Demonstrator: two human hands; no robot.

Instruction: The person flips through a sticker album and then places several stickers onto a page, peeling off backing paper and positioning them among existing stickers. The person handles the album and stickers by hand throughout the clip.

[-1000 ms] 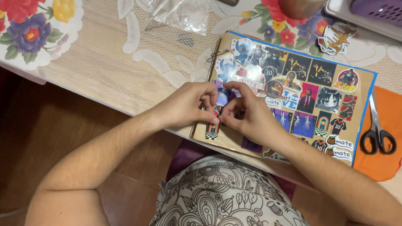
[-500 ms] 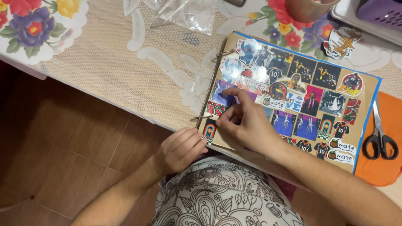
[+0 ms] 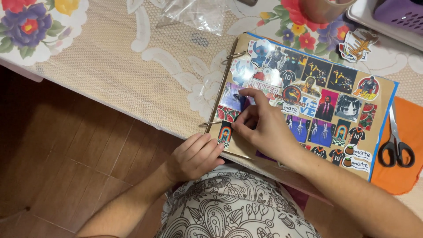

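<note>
I read this as the pressing-down step: my right hand, fingers loosely spread, pins a small sticker to the binder cover by the rings. My left hand, curled and empty, steadies the near edge. Smoothing it calls for firm fingertip pressure outward.
</note>
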